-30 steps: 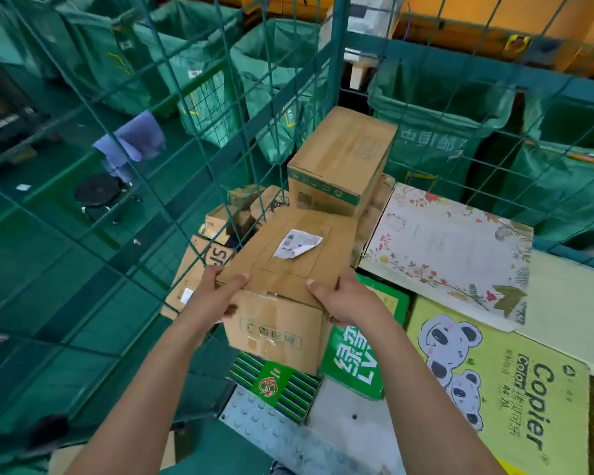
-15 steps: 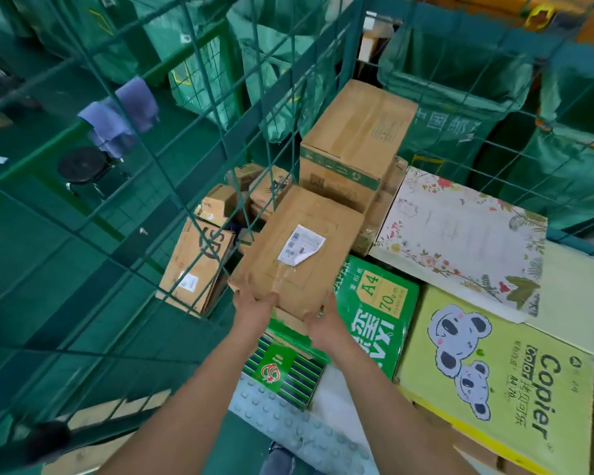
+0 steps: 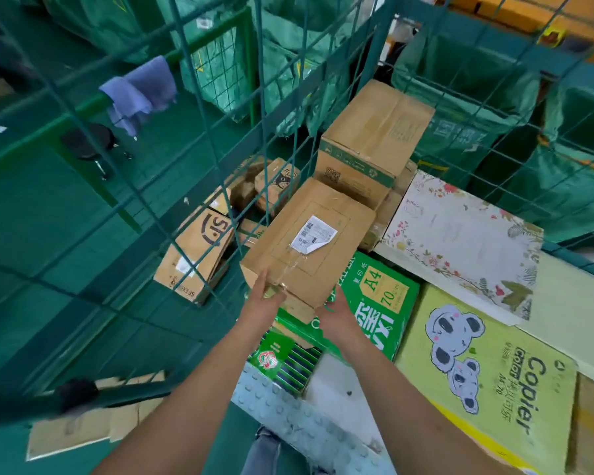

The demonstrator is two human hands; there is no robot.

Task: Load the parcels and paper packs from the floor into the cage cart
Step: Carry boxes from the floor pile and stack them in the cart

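Resting inside the cage cart (image 3: 220, 138), head view: labelled parcel (image 3: 309, 248) sits partly on the green A4 pack (image 3: 381, 303), near end overhanging. Left hand (image 3: 266, 299) and right hand (image 3: 336, 311) touch that end; fingers hidden, so each grip's hold cannot be told. Risk: on release it may tip toward the gap beside the mesh.

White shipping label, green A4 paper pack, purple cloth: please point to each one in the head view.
White shipping label (image 3: 312, 236), head view, its middle.
Green A4 paper pack (image 3: 379, 296), head view, its yellow panel.
Purple cloth (image 3: 141, 90), head view, its middle fold.
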